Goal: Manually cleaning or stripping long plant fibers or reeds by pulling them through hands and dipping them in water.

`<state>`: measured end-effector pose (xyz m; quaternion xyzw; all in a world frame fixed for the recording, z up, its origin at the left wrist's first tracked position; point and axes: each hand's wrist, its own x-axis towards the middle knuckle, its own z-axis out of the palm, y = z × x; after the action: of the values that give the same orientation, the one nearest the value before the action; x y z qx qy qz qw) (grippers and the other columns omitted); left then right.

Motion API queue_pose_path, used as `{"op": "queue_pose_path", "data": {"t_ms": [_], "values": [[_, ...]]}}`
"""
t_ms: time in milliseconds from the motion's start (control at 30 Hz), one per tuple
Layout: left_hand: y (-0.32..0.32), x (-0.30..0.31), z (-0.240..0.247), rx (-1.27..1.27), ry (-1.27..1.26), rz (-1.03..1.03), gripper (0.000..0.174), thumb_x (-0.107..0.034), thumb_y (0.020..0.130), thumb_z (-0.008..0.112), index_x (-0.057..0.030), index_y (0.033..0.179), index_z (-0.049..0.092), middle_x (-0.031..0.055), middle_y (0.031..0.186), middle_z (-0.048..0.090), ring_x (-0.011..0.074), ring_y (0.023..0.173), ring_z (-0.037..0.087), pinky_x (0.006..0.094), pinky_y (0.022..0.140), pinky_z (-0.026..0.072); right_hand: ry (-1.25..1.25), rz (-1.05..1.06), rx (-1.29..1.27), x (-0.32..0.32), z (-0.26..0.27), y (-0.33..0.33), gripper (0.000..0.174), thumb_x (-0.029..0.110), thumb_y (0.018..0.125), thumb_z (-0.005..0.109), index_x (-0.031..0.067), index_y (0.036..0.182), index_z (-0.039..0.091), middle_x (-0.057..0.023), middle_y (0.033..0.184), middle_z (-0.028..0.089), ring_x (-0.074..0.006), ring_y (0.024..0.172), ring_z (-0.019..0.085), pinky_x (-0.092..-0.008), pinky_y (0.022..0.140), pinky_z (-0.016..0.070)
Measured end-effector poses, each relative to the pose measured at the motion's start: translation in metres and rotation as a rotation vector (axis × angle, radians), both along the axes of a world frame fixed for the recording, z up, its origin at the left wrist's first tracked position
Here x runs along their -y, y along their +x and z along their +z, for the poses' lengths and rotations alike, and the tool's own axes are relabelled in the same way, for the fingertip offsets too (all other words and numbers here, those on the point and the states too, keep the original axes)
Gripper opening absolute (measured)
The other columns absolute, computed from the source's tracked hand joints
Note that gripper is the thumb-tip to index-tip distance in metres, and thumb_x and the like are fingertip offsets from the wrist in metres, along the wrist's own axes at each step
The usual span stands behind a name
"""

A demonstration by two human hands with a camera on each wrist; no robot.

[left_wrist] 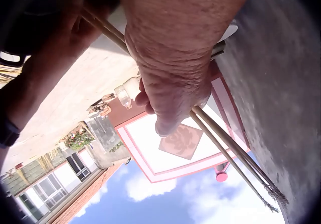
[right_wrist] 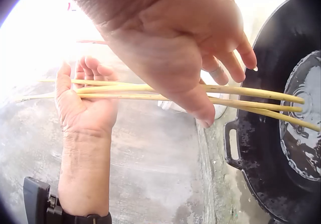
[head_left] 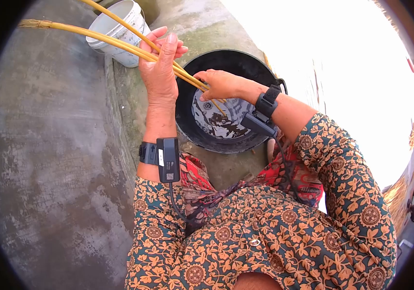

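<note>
Three long yellow plant stalks (head_left: pixel 96 37), frayed at their far ends, slant across the head view from upper left to the black basin (head_left: pixel 184 116). My left hand (head_left: pixel 161 79) holds them in the crook of the thumb, palm turned up and fingers loosely bent. Farther down, my right hand (head_left: pixel 224 84) grips the stalks over the basin, its thumb on one side and fingers on the other. In the right wrist view, the stalks' lower ends (right_wrist: pixel 281 96) reach over the water (right_wrist: pixel 303 133) in the basin, where ripples show.
A white bucket (head_left: pixel 128 57) stands beyond my left hand. Grey concrete (head_left: pixel 57 145) runs along the left, with a low edge beside it. Dry straw (head_left: pixel 400 198) lies at the far right. A glass jar (left_wrist: pixel 122 97) shows behind my left hand.
</note>
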<state>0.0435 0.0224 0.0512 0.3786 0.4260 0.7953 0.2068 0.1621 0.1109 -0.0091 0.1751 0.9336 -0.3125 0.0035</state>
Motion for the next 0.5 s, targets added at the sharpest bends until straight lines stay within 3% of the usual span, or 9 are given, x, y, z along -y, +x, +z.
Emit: {"op": "queue_pose_path", "data": {"t_ms": [33,133,167,267,400,500], "values": [[0.001,0.000,0.001,-0.012,0.006,0.006,0.030,-0.014,0.086,0.064,-0.0002,0.109,0.052,0.0067,0.081,0.062,0.0133,0.071,0.061,0.0255,0.070,0.0512,-0.042,-0.002,0.000,-0.004,0.002,-0.001,0.066,0.024,0.073,0.074,0.0064,0.129,0.044,-0.0202,0.119,0.053,-0.0334,0.112,0.050,-0.0399,0.094,0.0414],[0.009,0.000,0.004,-0.043,0.011,0.026,0.027,-0.013,0.086,0.063,-0.0006,0.108,0.053,0.0055,0.078,0.060,0.0130,0.072,0.061,0.0257,0.070,0.0512,-0.053,-0.018,-0.120,-0.013,0.014,-0.003,0.066,0.022,0.074,0.073,0.0059,0.130,0.043,-0.0171,0.112,0.058,-0.0299,0.105,0.056,-0.0377,0.091,0.0440],[0.011,0.000,0.006,-0.053,0.006,0.035,0.026,-0.013,0.087,0.062,-0.0007,0.108,0.053,0.0049,0.078,0.059,0.0126,0.071,0.060,0.0258,0.070,0.0512,-0.125,-0.032,-0.143,-0.017,0.017,-0.004,0.071,0.026,0.073,0.073,0.0069,0.134,0.040,-0.0200,0.120,0.056,-0.0325,0.112,0.054,-0.0382,0.094,0.0431],[0.009,-0.001,0.000,-0.088,-0.048,-0.021,0.022,-0.013,0.090,0.058,-0.0009,0.107,0.053,0.0036,0.078,0.058,0.0116,0.070,0.058,0.0257,0.069,0.0508,-0.266,-0.040,-0.176,-0.015,0.048,0.006,0.058,0.019,0.079,0.069,0.0058,0.129,0.043,-0.0128,0.106,0.062,-0.0224,0.097,0.060,-0.0331,0.087,0.0458],[0.014,0.002,0.002,-0.193,-0.096,-0.044,0.019,-0.013,0.093,0.053,-0.0004,0.107,0.052,0.0038,0.079,0.057,0.0106,0.068,0.056,0.0253,0.069,0.0501,-0.494,0.021,-0.191,-0.023,0.046,0.009,0.056,0.016,0.081,0.068,0.0065,0.129,0.043,-0.0091,0.107,0.062,-0.0171,0.098,0.058,-0.0319,0.088,0.0439],[0.019,-0.002,-0.001,-0.229,-0.143,-0.130,0.034,-0.009,0.089,0.057,-0.0013,0.120,0.044,0.0037,0.081,0.058,0.0113,0.075,0.059,0.0248,0.073,0.0506,-0.352,0.082,-0.083,-0.017,0.049,0.012,0.056,0.021,0.079,0.070,0.0055,0.127,0.046,-0.0121,0.110,0.062,-0.0213,0.103,0.057,-0.0335,0.092,0.0425]]}}
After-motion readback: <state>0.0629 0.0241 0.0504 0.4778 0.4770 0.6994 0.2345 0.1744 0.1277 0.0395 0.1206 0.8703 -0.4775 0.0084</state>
